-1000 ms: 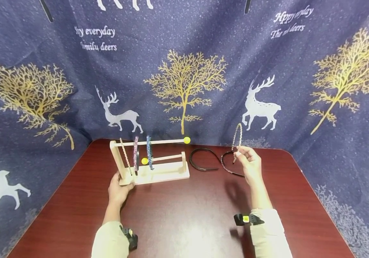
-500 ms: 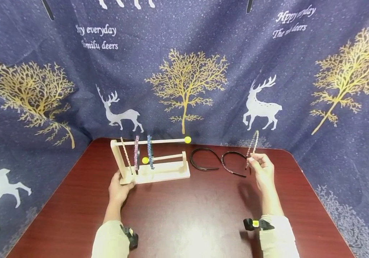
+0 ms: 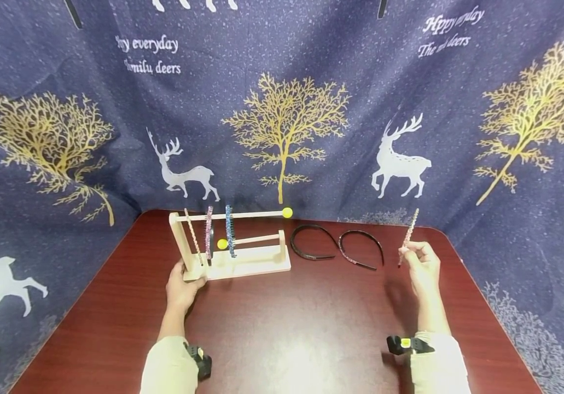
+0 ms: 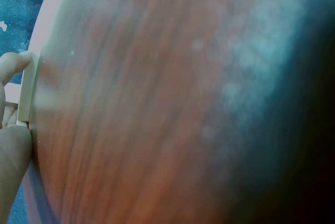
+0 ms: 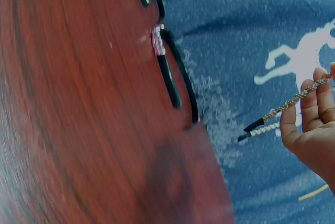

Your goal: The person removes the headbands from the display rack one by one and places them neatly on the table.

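My left hand (image 3: 181,293) grips the left end of a pale wooden headband stand (image 3: 249,264), thumb on the base's front edge. On the stand's upper bar hang a thin beaded headband (image 3: 192,236), a pink glittery headband (image 3: 208,232) and a blue glittery headband (image 3: 230,231). At the right, my right hand (image 3: 424,268) pinches a light beaded headband (image 3: 411,229) between thumb and fingers, held up above the table. In the right wrist view that headband (image 5: 285,110) shows its two dark tips pointing away from the fingers.
Two headbands lie on the table between stand and right hand: a black headband (image 3: 306,257) and a black headband with a pink glittery part (image 3: 348,257). Yellow balls cap the bars, one at the upper bar's end (image 3: 287,213). A patterned curtain (image 3: 282,137) hangs behind the red-brown table (image 3: 282,323).
My right hand has moved right and slightly nearer with the beaded headband, now seen edge-on and away from the pink-and-black headband. My left hand keeps its grip on the stand.
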Motion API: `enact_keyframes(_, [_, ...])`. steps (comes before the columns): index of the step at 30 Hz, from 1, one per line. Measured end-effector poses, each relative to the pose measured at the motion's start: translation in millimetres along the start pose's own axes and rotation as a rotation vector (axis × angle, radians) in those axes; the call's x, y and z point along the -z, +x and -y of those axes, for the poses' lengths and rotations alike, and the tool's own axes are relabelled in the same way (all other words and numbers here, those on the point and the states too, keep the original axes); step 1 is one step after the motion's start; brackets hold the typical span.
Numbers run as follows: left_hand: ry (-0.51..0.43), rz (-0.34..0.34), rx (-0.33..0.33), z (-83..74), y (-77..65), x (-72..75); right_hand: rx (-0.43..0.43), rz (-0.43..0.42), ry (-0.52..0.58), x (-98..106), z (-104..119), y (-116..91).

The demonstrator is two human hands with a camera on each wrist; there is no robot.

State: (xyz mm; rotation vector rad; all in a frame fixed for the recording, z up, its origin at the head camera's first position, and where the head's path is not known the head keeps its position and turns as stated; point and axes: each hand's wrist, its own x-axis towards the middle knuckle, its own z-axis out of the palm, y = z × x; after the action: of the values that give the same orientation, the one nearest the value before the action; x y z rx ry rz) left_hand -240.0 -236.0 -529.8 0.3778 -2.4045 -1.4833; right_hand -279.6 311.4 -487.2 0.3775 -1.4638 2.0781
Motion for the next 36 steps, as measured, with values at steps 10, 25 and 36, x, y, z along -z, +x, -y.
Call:
enact_keyframes(10, [0.021,-0.001,-0.005,-1.3,-0.5,0.6,0.005,-0.114,-0.248,36.8,-3.1,-1.7])
enact_keyframes(25, [0.026,0.001,-0.01,-0.7,0.5,1.0,-0.105,-0.173,-0.844,31.4,21.3,-5.6])
enact_keyframes(36, [0.036,-0.008,-0.014,-0.8,-1.3,0.4,-0.126,-0.058,-1.004,43.7,8.0,-3.5])
